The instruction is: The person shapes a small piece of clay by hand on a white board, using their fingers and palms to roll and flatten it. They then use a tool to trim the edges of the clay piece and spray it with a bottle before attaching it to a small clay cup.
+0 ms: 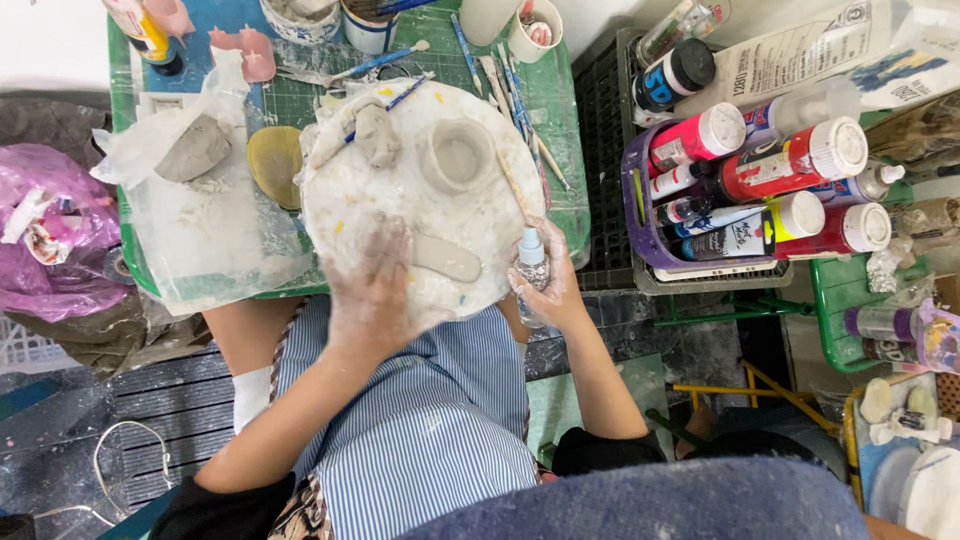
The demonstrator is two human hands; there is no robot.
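My left hand (pixel 372 285), dusted with clay and blurred, lies palm down on the near part of a round white board (pixel 400 205). Just right of it on the board lies a flat oblong strip of grey clay (pixel 447 258). My right hand (pixel 545 285) grips a small clear spray bottle (pixel 532 262) at the board's right edge. Farther back on the board stand a small round clay cup (pixel 456 155) and a lump of clay scraps (pixel 372 132). A thin wooden stick (pixel 513 185) lies near the cup.
The board rests on a green table (pixel 565 150) with a plastic sheet holding a clay lump (pixel 193 150), a yellow sponge (pixel 274 162), brushes and cups at the back. A purple basket (pixel 640 215) of paint bottles stands to the right. A pink bag (pixel 50 225) sits left.
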